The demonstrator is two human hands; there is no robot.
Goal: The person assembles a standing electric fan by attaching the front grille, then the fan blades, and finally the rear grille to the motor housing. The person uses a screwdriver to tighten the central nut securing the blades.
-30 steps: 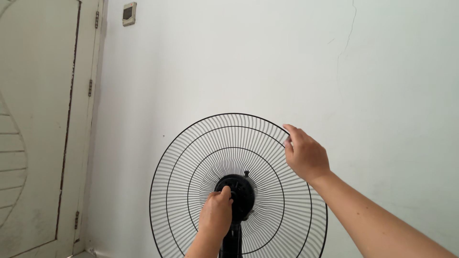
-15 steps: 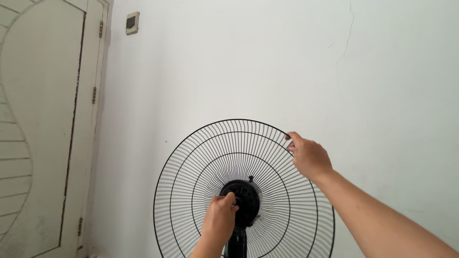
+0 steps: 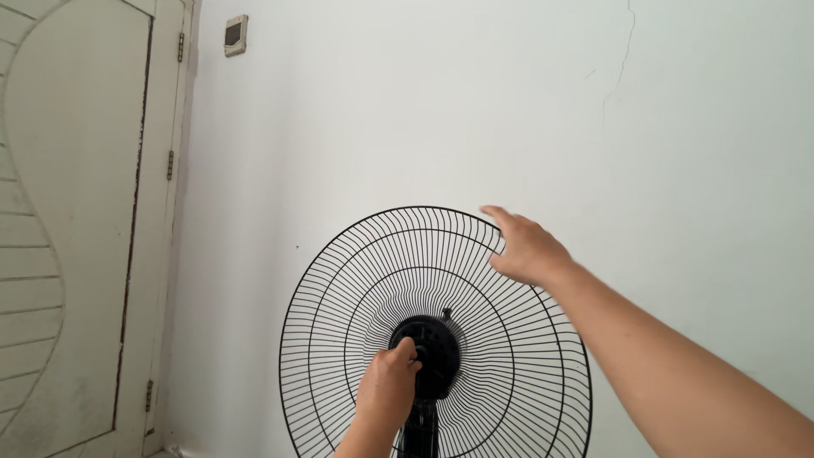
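Fan guard, a round black wire grille [image 3: 356, 339], stands upright before the white wall [image 3: 424, 110]. Left hand [image 3: 387, 392] is curled on the black motor hub [image 3: 431, 356] at the grille's centre. Right hand [image 3: 527, 248], fingers spread and flat, rests at the grille's upper right rim, gripping nothing. Pale wooden door [image 3: 76, 237] at far left.

One small wall panel [image 3: 236, 35] with a screen hangs high on the white wall [image 3: 407, 127], far to the left, just right of the door frame [image 3: 188, 127]. It is a rectangle with rounded corners, pale cream at the edges, with a darker grey-brown screen filling the upper part. No packages, labels or signs show elsewhere.
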